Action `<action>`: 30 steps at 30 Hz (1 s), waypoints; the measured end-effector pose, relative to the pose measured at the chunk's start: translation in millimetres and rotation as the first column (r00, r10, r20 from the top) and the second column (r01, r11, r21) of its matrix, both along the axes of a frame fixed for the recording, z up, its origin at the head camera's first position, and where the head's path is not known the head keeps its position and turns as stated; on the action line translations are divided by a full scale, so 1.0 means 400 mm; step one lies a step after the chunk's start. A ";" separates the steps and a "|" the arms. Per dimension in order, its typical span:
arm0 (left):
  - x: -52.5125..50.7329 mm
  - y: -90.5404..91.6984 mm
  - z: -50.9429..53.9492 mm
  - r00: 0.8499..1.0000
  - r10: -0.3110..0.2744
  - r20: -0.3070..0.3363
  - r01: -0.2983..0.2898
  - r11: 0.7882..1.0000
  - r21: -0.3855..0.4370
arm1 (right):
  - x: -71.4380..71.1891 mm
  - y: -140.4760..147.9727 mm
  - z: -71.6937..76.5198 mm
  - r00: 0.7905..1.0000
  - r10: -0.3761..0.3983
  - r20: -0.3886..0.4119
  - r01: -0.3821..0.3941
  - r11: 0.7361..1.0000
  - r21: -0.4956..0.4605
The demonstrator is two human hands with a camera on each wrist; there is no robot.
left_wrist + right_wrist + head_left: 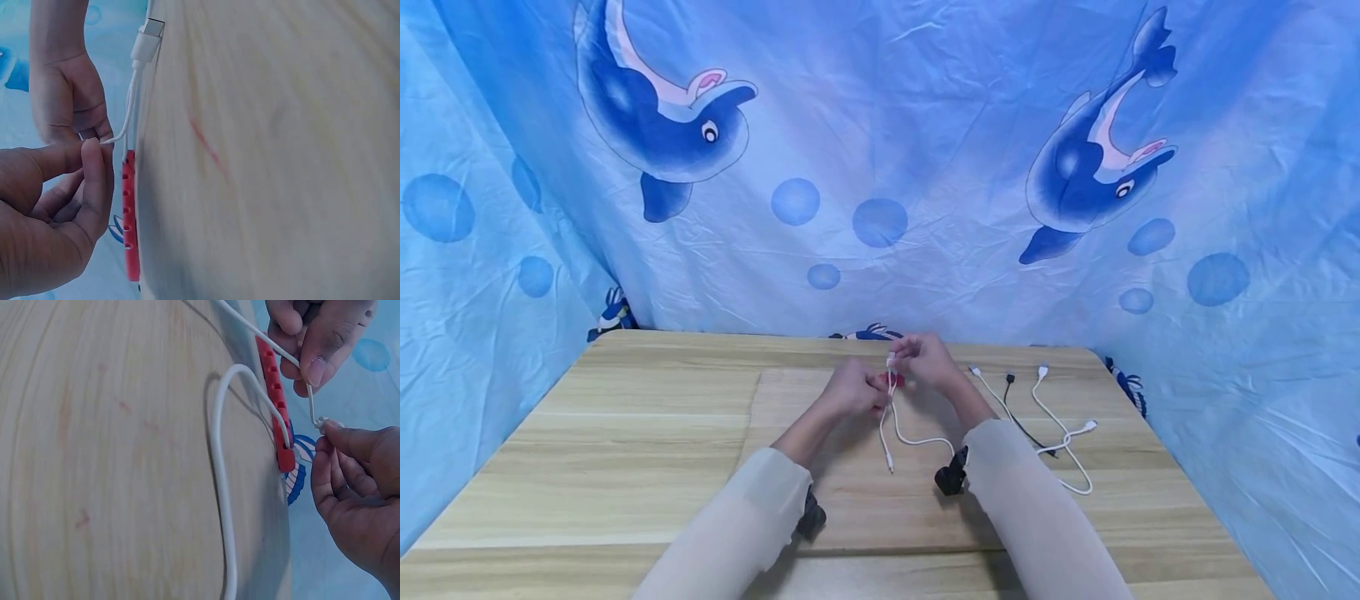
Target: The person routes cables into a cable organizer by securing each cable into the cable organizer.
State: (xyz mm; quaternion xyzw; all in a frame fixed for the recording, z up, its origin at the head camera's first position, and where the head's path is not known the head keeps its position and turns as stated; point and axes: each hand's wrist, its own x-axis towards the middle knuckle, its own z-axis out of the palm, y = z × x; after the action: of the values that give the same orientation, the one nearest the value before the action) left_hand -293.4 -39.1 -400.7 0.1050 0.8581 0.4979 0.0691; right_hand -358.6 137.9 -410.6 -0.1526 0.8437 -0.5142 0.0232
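A white charging cable [269, 340] runs between the two hands. My left hand [853, 387] pinches it between thumb and finger. Just beyond, my right hand [925, 360] pinches a small white piece at the cable [322, 422], partly hidden by the fingertips. Below the hands, a red slotted strip [273, 387] lies on the board. Another white cable [219, 456] bends into the slot at one end of that strip. A white USB plug [147, 44] shows in the left wrist view. One thin cable end [891, 461] hangs toward the near side.
Right of the hands lie several loose cables: white ones [1078, 468] and a black one [1018, 423]. A pale wooden board [865, 517] lies on the wood-grain table [625, 450]. Blue dolphin-print cloth [880, 125] stands behind and at both sides.
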 end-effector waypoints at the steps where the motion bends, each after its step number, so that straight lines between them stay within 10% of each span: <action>1: -0.002 0.001 -0.003 1.000 0.000 0.003 0.000 1.000 -0.006 | -0.001 0.000 -0.003 1.000 -0.001 0.000 0.001 1.000 0.006; 30: -0.025 -0.004 -0.038 0.987 0.006 0.162 -0.017 0.998 0.067 | -0.019 -0.032 -0.027 0.999 -0.032 -0.039 0.037 0.989 0.144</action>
State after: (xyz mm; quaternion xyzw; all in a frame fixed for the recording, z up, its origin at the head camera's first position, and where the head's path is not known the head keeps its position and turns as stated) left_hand -303.3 -40.8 -416.0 0.0616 0.8329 0.5339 0.1322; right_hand -366.3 125.0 -421.6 -0.1451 0.8815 -0.4491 0.0100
